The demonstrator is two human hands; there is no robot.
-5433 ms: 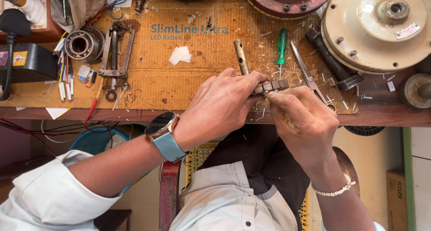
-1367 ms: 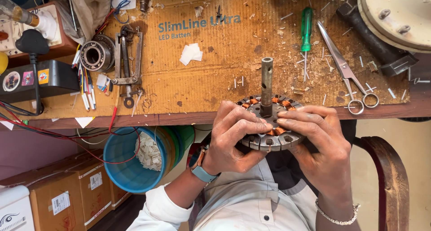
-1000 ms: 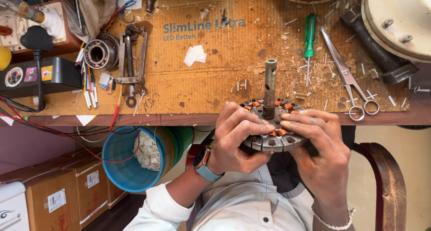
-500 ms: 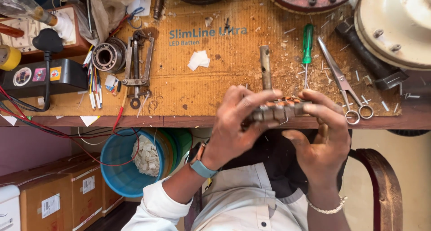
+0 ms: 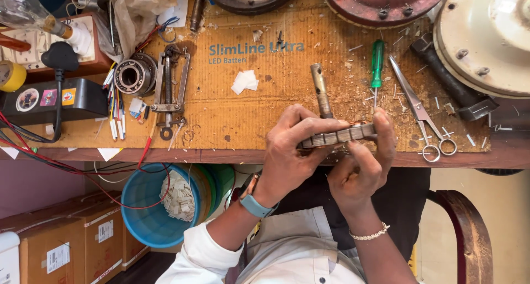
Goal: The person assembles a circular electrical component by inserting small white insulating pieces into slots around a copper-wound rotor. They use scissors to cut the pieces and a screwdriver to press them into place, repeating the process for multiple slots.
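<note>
My left hand [image 5: 292, 151] and my right hand [image 5: 365, 162] both grip a round fan motor stator [image 5: 342, 135], tilted so that its slotted rim faces me. Its metal shaft [image 5: 320, 96] points away over the bench. Copper winding shows just above the rim. My left fingers wrap over the top of the rim, and my right fingers hold it from below and at the right end. The stator hangs at the near edge of the wooden bench [image 5: 237, 124].
On the bench lie a green screwdriver [image 5: 376, 63], scissors [image 5: 420, 114], a black-handled hammer [image 5: 450, 85], a bearing puller [image 5: 168, 93], a bearing [image 5: 132, 77] and round fan covers [image 5: 486, 35]. A black box [image 5: 55, 99] sits left. A blue bucket [image 5: 149, 212] stands below.
The stator has been tipped from lying flat with its shaft upright to standing on edge with the shaft pointing away. Both hands stayed on it.
</note>
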